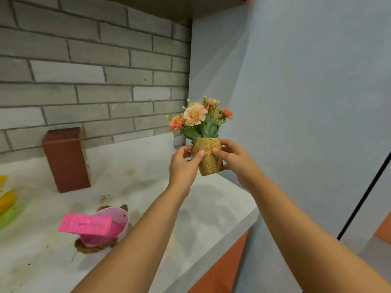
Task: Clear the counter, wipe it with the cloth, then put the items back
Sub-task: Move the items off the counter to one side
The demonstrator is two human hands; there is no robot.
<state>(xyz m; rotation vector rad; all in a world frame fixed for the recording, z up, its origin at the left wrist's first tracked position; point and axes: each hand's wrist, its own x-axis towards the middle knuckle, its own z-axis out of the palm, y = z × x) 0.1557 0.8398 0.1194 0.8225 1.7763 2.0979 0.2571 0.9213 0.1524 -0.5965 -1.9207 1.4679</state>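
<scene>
Flowerpot in left hand, right hand

Home kitchen corner: pale stained counter, grey brick-tile backsplash, orange cabinet front below.

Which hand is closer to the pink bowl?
Left. The left hand holds the flower pot on the side toward the pink bowl; the right hand holds the pot's other side, farther from the bowl.
</scene>
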